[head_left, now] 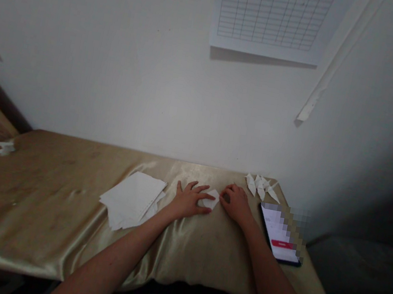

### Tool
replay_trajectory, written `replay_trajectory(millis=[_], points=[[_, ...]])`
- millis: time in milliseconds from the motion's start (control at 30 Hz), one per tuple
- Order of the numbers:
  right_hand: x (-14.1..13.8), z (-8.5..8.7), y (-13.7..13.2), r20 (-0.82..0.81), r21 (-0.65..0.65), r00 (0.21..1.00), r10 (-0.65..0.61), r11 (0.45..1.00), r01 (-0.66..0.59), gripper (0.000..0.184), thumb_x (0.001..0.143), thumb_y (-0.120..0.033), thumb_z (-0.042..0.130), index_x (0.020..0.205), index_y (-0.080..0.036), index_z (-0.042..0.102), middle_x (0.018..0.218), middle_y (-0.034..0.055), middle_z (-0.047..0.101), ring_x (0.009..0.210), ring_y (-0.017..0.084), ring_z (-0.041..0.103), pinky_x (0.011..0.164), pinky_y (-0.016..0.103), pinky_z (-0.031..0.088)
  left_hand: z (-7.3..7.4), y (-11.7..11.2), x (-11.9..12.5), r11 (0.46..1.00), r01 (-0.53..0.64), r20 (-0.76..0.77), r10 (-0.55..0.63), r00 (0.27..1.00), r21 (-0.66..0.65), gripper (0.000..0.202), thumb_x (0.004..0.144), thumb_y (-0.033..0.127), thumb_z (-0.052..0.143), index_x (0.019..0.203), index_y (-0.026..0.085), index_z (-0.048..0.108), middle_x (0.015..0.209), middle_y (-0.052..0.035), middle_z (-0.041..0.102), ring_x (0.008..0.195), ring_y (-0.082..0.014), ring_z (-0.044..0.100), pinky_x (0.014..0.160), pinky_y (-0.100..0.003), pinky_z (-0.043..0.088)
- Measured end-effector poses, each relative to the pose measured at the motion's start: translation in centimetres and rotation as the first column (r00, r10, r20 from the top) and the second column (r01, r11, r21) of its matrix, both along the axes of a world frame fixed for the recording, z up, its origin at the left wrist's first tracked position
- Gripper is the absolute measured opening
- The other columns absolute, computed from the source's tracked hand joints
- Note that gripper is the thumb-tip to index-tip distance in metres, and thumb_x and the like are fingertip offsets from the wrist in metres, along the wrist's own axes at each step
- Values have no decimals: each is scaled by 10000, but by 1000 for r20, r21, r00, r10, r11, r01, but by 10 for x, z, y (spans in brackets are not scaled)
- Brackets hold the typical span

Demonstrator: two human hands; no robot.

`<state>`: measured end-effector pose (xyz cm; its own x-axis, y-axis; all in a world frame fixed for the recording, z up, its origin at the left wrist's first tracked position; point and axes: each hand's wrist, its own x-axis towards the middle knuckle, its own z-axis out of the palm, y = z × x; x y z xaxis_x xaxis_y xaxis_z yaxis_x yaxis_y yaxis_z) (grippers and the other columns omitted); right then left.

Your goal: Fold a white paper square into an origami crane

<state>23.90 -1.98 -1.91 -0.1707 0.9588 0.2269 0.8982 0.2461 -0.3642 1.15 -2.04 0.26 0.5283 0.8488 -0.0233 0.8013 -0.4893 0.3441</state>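
A small folded white paper piece [210,198] lies on the gold satin tablecloth [57,203] between my two hands. My left hand [190,200] rests flat with fingers spread, its fingertips pressing the paper's left side. To the right, my right hand [235,202] has its fingers curled, with the fingertips against the paper's right edge. A loose stack of white paper sheets [133,199] sits just left of my left hand.
Several folded white paper figures [261,186] lie at the table's back right. A lit phone [280,233] lies by my right forearm near the table's right edge. Crumpled white paper [0,147] sits at the far left. The wall behind carries a grid chart [271,13].
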Motion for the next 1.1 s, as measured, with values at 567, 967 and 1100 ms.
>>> replay_trajectory(millis=[567, 967, 1100], points=[[6, -3, -2, 11, -59, 997, 75, 996, -74, 324, 835, -407, 723, 1089, -217, 657, 1283, 88, 583, 1257, 269, 494, 1126, 453, 330, 0, -2, 2, 1000, -16, 13, 15, 1000, 7, 498, 848, 645, 687, 1329, 547, 604, 1634, 81, 408, 1540, -406, 233, 1109, -861, -4], [-2, 2, -11, 28, -118, 998, 53, 992, -49, 522, 779, -534, 755, 1167, -229, 584, 1350, 107, 541, 1342, 323, 452, 1199, 590, 206, -4, 0, 1, 1000, -23, 30, 23, 999, 3, 461, 873, 659, 649, 1319, 553, 612, 1635, 86, 405, 1541, -414, 227, 1100, -864, -8], [-3, 3, -12, 32, -131, 998, 52, 990, -47, 506, 779, -539, 752, 1148, -232, 590, 1360, 113, 533, 1346, 329, 446, 1191, 592, 221, 0, 2, -1, 1000, -6, -7, 5, 1000, -26, 393, 943, 576, 599, 1335, 569, 595, 1646, 97, 384, 1547, -393, 227, 1120, -841, 2]])
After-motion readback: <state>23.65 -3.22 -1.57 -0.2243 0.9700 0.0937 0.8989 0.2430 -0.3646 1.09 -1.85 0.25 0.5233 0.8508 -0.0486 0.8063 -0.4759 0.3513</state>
